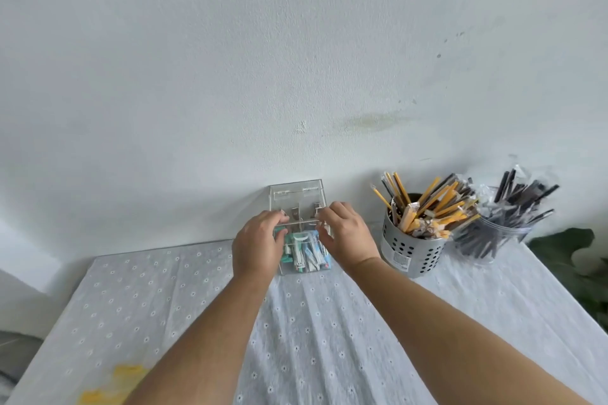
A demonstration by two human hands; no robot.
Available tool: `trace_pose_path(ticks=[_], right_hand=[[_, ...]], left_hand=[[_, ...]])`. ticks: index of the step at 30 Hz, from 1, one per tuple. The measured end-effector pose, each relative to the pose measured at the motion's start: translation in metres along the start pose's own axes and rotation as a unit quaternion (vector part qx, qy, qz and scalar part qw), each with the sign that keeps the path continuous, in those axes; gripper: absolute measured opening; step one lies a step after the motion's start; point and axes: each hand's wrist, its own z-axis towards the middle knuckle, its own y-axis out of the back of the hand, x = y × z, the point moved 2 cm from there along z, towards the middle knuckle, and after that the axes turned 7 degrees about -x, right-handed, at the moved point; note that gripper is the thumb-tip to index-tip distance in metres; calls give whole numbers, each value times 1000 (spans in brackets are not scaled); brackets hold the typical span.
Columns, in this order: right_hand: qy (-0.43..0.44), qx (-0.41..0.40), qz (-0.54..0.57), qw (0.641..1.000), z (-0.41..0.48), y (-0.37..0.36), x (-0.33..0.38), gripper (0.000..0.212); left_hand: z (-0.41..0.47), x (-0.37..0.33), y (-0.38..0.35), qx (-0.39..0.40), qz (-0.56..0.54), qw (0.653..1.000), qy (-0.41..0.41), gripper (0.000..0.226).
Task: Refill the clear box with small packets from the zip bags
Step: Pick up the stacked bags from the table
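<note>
Currently, head view: the clear box (296, 196) is sitting at the far edge of the cloth-covered table (329, 322), close to the white wall (296, 59), with its hinged lid standing up at the back and small blue, green and white packets (307, 250) standing in its front compartments. The left hand (258, 245) is gripping the box's left side with fingers curled over the top edge, while the right hand (345, 233) is holding the right front corner, fingers bent round it and thumb pointing down the front. A perforated metal holder (411, 251) of yellow-wrapped sticks and a clear cup (490, 240) of dark wrapped sticks are standing near the box, to its right.
</note>
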Motion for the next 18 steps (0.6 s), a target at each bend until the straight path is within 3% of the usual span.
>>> trace_pose_path(ticks=[3,6,10,14,16,18], right_hand=[[-36,22,-20,999,1,6,10,16],[-80,76,-57,992,-10,15,26,32],[-168,81,-18,982,-68,19,74,31],[-213,286,-13,934,-138,-13,144,32],[-222,395,-24,891,-166,-34,176,40],[-230,444,-45,865,-187,-51,200,51]], left_hand=[[0,-3,9,54,-35,997,30,29],[-15,2,31,129,-91,987,42,46],[-77,55,76,109,-87,986,87,45],[-158,139,117,120,30,969,216,46],[-193,176,134,163,91,945,268,59],[-219,202,146,202,136,925,293,77]])
